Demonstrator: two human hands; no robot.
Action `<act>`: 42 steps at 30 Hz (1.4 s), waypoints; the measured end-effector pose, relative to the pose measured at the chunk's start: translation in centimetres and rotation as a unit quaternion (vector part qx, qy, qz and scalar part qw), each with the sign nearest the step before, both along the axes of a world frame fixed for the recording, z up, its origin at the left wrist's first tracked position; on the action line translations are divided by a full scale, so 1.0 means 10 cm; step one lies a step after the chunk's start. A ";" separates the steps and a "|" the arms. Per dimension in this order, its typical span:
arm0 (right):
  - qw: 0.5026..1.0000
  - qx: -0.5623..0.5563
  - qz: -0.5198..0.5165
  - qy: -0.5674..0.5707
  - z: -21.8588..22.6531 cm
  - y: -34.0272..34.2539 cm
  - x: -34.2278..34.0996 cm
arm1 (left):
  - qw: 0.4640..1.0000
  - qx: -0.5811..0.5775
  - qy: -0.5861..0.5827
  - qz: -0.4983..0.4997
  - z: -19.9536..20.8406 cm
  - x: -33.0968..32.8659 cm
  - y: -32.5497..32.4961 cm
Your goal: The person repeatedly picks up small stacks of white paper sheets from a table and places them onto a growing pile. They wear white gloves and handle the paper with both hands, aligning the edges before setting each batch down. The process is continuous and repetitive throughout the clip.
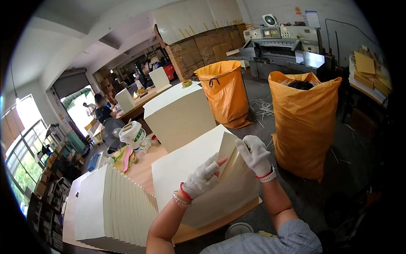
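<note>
A tall stack of white paper (182, 163) stands on the table in front of me, its right-hand sheets bent and fanned at the edge. My right hand (255, 157), in a white knit glove with a red cuff, is closed on the far right corner of the paper. My left hand (202, 178), gloved the same way, rests over the stack with bare fingertips stretched out, apart, against the fanned edge. A watch sits on my right wrist and a beaded bracelet on my left.
To the left, more paper (91, 207) lies in stepped layers. Behind stands another tall paper block (179, 114) with a tape roll (186, 84) on top. A white bucket (132, 134) and fan (112, 132) are beyond. Orange sacks (304, 122) and a cutting machine (281, 48) stand right.
</note>
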State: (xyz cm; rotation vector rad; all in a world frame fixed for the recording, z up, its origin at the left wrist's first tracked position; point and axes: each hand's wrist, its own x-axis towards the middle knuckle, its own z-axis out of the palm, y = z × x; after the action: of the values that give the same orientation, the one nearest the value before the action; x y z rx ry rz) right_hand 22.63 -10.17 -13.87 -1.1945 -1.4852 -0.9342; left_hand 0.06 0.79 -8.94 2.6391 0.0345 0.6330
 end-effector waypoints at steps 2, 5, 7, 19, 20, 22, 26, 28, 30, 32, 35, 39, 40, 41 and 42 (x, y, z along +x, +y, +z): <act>0.999 -0.015 -0.037 -0.035 0.08 -0.05 -0.03 | 0.998 -0.024 0.063 0.013 0.02 -0.01 0.01; 0.995 0.035 -0.075 -0.058 0.12 -0.04 -0.07 | 0.998 -0.043 0.050 0.022 0.03 -0.01 -0.05; 0.996 0.026 -0.072 -0.054 0.13 -0.04 -0.07 | 0.999 -0.050 -0.004 0.011 0.02 0.02 -0.09; 0.999 0.009 -0.033 -0.034 0.10 -0.03 -0.06 | 0.995 -0.073 0.063 -0.002 0.02 -0.01 -0.02; 0.998 0.011 -0.050 -0.041 0.10 -0.03 -0.06 | 0.997 -0.067 0.034 0.000 0.01 0.00 -0.04; 0.997 0.013 -0.061 -0.036 0.10 -0.03 -0.08 | 0.998 -0.054 -0.025 0.004 0.00 0.03 -0.11; 1.000 -0.001 -0.027 -0.016 0.10 -0.05 -0.06 | 0.997 -0.061 -0.042 0.006 -0.03 0.04 -0.09; 1.000 -0.009 -0.016 -0.015 0.09 -0.07 -0.04 | 0.994 -0.100 -0.048 0.000 -0.05 0.04 -0.09; 1.000 -0.005 -0.013 -0.021 0.09 -0.07 -0.04 | 0.998 -0.049 -0.030 -0.003 -0.03 0.01 -0.08; 0.999 0.015 -0.015 -0.033 0.11 -0.07 -0.05 | 1.000 -0.023 0.006 -0.004 -0.01 0.00 -0.04; 0.999 0.014 -0.037 -0.029 0.13 -0.06 -0.09 | 0.998 -0.046 0.048 -0.007 0.01 0.01 -0.01; 0.999 0.007 -0.042 -0.015 0.05 -0.03 -0.06 | 0.997 -0.074 -0.001 -0.008 0.04 0.02 -0.13; 0.999 0.007 -0.047 -0.017 0.04 -0.02 -0.06 | 0.998 -0.064 -0.017 -0.005 0.03 0.03 -0.14; 0.998 0.007 -0.052 -0.019 0.04 -0.02 -0.06 | 0.998 -0.062 -0.027 -0.011 0.04 0.04 -0.15; 0.999 0.008 -0.040 -0.012 0.05 -0.02 -0.06 | 0.997 -0.059 -0.038 -0.017 0.06 0.05 -0.15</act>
State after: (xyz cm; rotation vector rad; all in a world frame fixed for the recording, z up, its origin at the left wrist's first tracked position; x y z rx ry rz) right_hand 22.04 -10.37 -13.41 -1.2438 -1.4549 -1.0157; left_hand 0.51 -0.74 -8.31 2.4945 0.0046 0.6967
